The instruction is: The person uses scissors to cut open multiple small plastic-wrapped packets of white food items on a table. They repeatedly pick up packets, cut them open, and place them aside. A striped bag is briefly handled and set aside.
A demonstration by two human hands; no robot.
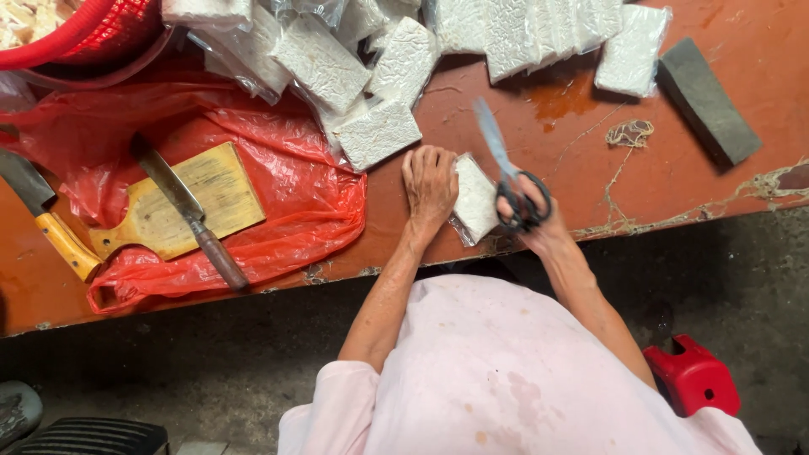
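White wrapped block (476, 200) sits at the table's (590, 101) near edge, left hand (430, 185) pressed flat on it with fingers curled over. Right hand (539, 223) grips black-handled scissors (510, 173), blades up. More wrapped blocks (379, 133) piled just behind, grey sharpening stone (708, 101) off right, cleaver (187, 211) on the wooden board (190, 202) left.

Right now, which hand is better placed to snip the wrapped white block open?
The right hand: it already grips the scissors, blades raised just above the wrapped white block. The left hand lies flat on that block, pinning it to the table.
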